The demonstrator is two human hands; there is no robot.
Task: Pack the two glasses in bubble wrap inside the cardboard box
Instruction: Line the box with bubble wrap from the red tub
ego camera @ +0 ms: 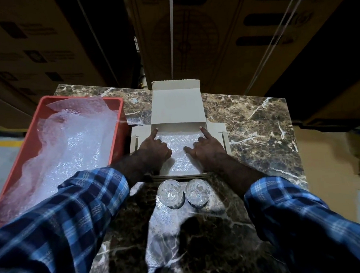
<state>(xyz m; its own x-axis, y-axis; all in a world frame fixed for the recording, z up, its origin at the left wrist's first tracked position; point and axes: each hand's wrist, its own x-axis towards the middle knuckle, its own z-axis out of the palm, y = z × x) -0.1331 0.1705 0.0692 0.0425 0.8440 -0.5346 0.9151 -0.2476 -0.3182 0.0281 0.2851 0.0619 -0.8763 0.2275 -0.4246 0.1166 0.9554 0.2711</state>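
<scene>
While both hands reach into the open cardboard box (177, 107), a sheet of bubble wrap (179, 151) lies flat on its floor between and under them. The left hand (154, 147) has its index finger stretched out, the tip pressing the wrap at the far left corner against the back wall, with the other fingers curled in over the sheet. The right hand (206, 145) mirrors it: index finger straight to the far right corner, the thumb stretched sideways across the wrap, the remaining fingers folded. Neither hand pinches anything; they press the sheet down.

Two clear glasses stand upright on the marble-patterned desk (256, 119), just outside the box's near edge and between the two forearms. The left glass (170, 193) and the right glass (197, 191) stand side by side, close together; whether they touch cannot be told.

To the left, an orange tray (115, 127) holds a heap of loose bubble wrap (70, 143). Both sleeves are blue plaid. Large cardboard cartons (189, 30) are stacked behind the desk.
</scene>
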